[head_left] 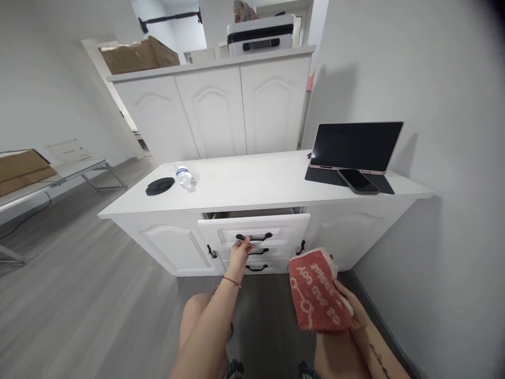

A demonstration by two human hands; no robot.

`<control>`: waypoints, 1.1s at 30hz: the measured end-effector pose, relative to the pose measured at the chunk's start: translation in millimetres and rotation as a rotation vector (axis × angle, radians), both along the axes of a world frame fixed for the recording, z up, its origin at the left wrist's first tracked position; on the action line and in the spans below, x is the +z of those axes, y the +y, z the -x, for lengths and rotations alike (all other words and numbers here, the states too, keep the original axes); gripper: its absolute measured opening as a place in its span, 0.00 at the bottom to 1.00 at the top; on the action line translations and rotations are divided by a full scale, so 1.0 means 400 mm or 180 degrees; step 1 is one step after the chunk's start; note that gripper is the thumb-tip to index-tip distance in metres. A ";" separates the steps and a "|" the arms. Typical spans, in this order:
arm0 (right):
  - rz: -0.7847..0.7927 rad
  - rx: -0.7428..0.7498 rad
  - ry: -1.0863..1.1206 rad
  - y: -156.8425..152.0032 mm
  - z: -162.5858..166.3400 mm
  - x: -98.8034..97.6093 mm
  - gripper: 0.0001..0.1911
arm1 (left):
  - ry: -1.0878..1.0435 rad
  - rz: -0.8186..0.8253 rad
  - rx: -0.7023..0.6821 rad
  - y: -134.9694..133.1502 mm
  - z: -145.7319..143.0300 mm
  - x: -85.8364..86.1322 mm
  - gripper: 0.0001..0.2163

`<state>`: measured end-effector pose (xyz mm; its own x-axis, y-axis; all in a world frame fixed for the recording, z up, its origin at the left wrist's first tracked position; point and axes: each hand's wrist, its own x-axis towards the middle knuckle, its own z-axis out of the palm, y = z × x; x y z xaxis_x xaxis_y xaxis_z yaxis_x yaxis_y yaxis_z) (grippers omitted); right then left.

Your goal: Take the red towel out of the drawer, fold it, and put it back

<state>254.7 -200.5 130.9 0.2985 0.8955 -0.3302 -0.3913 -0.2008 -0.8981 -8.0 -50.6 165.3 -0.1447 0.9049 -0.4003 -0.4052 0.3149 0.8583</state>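
My left hand [241, 251] reaches to the black handle [254, 237] of the top drawer [254, 227] in a low white cabinet [252, 184]. Its fingers curl onto the handle, and the drawer stands pulled out a little. My right hand [349, 305] holds a folded red towel [317, 289] with white lettering, low and to the right of the drawers. Below the top drawer sit two further drawers with black handles [256, 267].
On the cabinet top lie a water bottle [183, 174] on its side, a black round lid [160, 186], a tablet [355, 146] propped up and a phone [357, 181]. A tall white cupboard [215, 105] stands behind, carrying a suitcase [260, 34]. A wall runs along the right.
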 end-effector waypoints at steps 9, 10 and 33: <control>0.0329 -0.0631 0.0230 0.014 -0.043 -0.037 0.11 | -0.0004 -0.0002 -0.0027 0.099 0.002 -0.004 0.24; 0.0323 -0.0653 0.0196 0.015 -0.048 -0.040 0.11 | -0.0009 0.0004 -0.0036 0.106 0.002 -0.004 0.24; 0.0004 -0.0734 -0.0247 -0.006 -0.027 -0.025 0.12 | -0.0168 0.0195 -0.0773 -0.001 0.090 -0.148 0.21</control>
<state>265.6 -203.0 121.1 0.5195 0.8003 -0.2994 -0.3569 -0.1151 -0.9270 -44.2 -50.9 106.0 0.0966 0.8843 -0.4567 -0.3550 0.4593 0.8142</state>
